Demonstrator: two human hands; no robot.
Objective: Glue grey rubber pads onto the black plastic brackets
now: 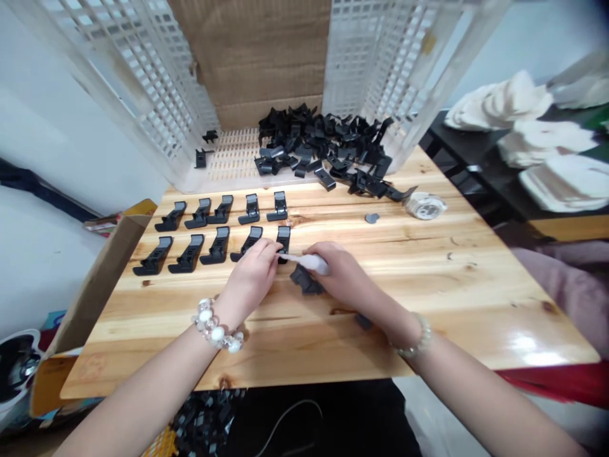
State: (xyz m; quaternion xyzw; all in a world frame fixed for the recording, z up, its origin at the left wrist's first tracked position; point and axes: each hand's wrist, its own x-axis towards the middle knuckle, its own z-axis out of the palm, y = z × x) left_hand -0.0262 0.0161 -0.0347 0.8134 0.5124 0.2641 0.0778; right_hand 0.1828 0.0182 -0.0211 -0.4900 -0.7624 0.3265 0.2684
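My left hand (254,270) is closed in a pinch at a black plastic clip (283,240), the rightmost one of the near row. My right hand (340,276) grips a white pen-like tool (307,260) whose tip points left toward that clip. A loose black part (304,279) lies under my right hand. Two rows of black clips (216,228) are laid out on the wooden table (428,279). A pile of the same black clips (323,149) spills from a white plastic crate (157,108) lying on its side at the back.
A roll of clear tape (425,205) and a small grey piece (372,218) lie right of the rows. A cardboard box (95,279) stands at the table's left edge. White cloths (523,120) lie on a dark surface at the right. More black parts (204,419) sit below the table's front edge.
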